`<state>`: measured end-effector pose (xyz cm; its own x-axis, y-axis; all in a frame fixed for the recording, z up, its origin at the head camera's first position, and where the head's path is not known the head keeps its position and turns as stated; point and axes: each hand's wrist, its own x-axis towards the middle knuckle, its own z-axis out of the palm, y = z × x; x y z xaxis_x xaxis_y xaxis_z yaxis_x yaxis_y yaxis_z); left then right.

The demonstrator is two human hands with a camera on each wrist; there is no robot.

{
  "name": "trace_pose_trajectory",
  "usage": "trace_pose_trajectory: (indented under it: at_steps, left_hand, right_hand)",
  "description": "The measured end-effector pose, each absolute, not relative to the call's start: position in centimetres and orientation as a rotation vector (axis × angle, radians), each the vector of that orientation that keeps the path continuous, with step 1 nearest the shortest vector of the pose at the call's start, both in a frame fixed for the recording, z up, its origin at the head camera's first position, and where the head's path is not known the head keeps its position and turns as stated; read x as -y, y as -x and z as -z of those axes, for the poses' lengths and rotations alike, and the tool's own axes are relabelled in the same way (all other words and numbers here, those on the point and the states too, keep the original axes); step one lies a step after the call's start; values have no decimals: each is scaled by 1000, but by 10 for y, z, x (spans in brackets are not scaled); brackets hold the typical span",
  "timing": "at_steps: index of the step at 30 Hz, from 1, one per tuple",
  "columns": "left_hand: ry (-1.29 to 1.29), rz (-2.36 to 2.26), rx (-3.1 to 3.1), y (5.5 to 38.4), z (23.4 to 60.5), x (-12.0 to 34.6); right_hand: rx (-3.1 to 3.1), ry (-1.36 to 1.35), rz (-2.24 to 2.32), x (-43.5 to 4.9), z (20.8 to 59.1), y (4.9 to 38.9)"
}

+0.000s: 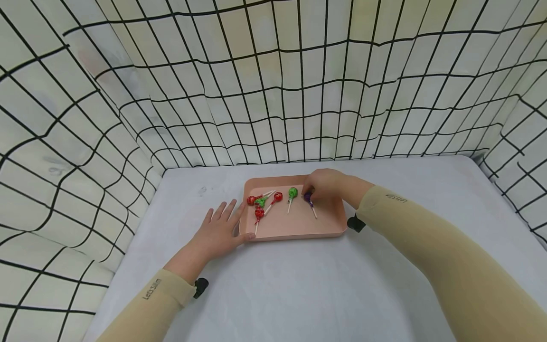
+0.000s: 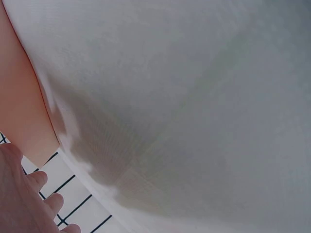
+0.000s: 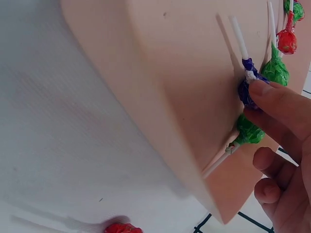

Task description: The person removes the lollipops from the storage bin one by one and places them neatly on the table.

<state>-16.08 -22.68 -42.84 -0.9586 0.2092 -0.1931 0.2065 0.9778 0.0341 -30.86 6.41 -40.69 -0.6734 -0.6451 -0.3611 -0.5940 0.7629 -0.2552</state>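
Observation:
My right hand (image 1: 328, 184) pinches a purple-wrapped lollipop (image 3: 247, 92) by its head between thumb and fingers, over the right part of a pink tray (image 1: 295, 236). In the right wrist view a green lollipop (image 3: 250, 130) lies in the tray beneath that hand. Another green lollipop (image 1: 292, 192) lies near the tray's middle. Towards the left, red lollipops (image 1: 278, 196) cluster around a green one (image 1: 260, 202), sticks crossing. At the tray's left edge my left hand (image 1: 217, 233) has its fingers spread, thumb at the near left corner.
Beside the tray, a red lollipop (image 3: 123, 228) lies on the white table (image 1: 273, 289), showing in the right wrist view. White walls with a black grid (image 1: 301, 90) rise behind and at both sides of the table.

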Motion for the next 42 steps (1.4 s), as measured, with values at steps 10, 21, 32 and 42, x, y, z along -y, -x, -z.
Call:
trace_pose_trajectory:
  at_steps: [10, 21, 32, 42]
  left_hand:
    - [-327, -15, -2933, 161, 426, 223]
    - [-309, -9, -2920, 162, 428, 224]
    - [-318, -17, -2932, 162, 429, 225]
    - [-293, 2, -2918, 162, 432, 227]
  right_hand:
    - [-2528, 951, 159, -67, 411, 309]
    - [-2536, 958, 231, -71, 403, 306]
    - [-2598, 826, 311, -86, 388, 309]
    - [-2656, 748, 410, -122, 369, 303]
